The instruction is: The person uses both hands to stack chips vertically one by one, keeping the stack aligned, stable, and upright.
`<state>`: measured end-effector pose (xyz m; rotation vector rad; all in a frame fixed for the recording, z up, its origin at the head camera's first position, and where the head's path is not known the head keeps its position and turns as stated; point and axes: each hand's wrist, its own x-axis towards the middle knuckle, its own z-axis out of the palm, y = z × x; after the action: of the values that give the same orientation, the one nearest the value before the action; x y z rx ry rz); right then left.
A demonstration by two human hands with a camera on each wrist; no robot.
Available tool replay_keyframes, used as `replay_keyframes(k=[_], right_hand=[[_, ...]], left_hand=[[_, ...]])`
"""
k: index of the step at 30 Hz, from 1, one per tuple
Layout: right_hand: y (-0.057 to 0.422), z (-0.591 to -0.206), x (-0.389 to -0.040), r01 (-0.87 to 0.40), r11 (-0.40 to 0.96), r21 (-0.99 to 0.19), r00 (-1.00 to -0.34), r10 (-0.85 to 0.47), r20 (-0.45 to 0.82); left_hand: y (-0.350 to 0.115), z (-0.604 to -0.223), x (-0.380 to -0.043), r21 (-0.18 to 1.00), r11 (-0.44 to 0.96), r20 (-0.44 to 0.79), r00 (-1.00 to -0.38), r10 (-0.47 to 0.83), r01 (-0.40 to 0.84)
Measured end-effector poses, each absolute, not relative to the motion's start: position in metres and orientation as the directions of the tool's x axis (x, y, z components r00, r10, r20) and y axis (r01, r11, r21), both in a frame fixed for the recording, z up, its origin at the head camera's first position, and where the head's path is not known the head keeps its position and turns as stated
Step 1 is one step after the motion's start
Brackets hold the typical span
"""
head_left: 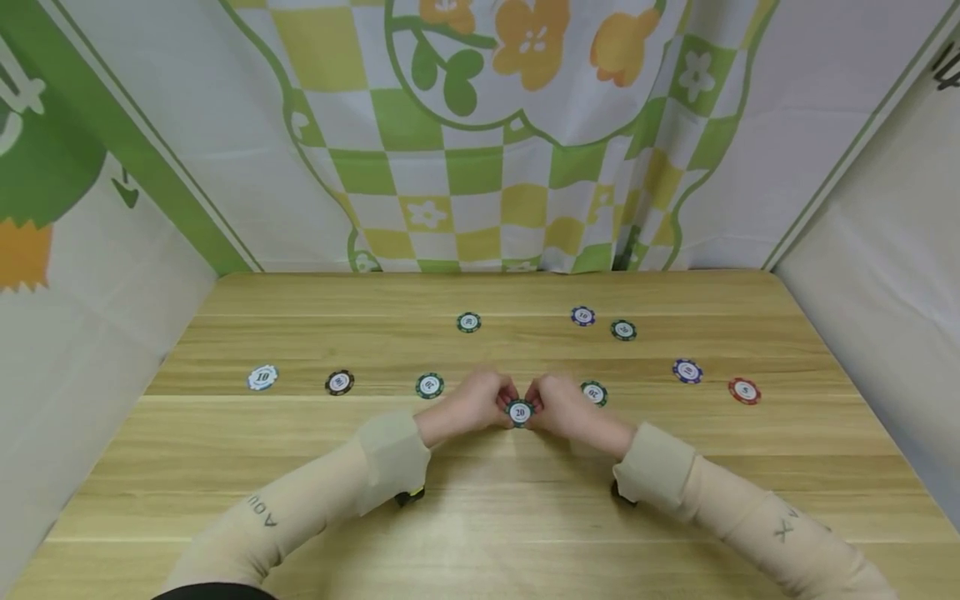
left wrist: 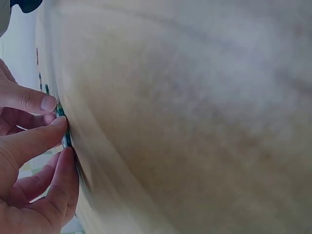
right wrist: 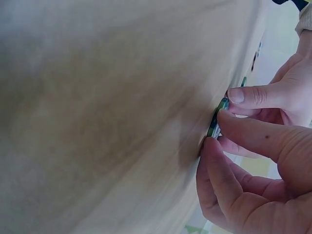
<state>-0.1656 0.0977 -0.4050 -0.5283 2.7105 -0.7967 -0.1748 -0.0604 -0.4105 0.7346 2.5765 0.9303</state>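
At the middle of the table, both hands hold one green-and-white poker chip (head_left: 520, 412) marked 20, its printed face showing in the head view. My left hand (head_left: 471, 402) pinches its left edge between thumb and fingers. Opposite it, my right hand (head_left: 567, 408) pinches the right edge. The left wrist view shows the chip (left wrist: 60, 110) edge-on, close over the wood, with the left hand (left wrist: 41, 168) below. In the right wrist view the chip (right wrist: 213, 127) sits between both hands' fingertips. Behind the right hand lies a green 20 chip (head_left: 593, 393), partly covered; another green 20 chip (head_left: 430, 386) lies left of the left hand.
A white-and-blue 10 chip (head_left: 262, 377) and a black chip (head_left: 340, 382) lie left on the wooden table (head_left: 517, 517). Farther back are green chips (head_left: 468, 322) and a purple 10 chip (head_left: 582, 316). Rightward lie another purple chip (head_left: 687, 371) and a red 5 chip (head_left: 745, 391).
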Motion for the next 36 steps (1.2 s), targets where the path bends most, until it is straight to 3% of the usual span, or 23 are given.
replay_keyframes(k=[13, 36], right_hand=[[0.095, -0.404, -0.147, -0.303, 0.805, -0.511, -0.895, -0.424, -0.138], [0.098, -0.404, -0.118, -0.38, 0.731, -0.567, -0.856, -0.51, -0.082]], left_hand=[[-0.063, -0.413, -0.158, 0.687, 0.65, -0.14, -0.819, 0.557, 0.325], [-0.067, -0.412, -0.13, 0.686, 0.624, -0.114, -0.792, 0.6, 0.374]])
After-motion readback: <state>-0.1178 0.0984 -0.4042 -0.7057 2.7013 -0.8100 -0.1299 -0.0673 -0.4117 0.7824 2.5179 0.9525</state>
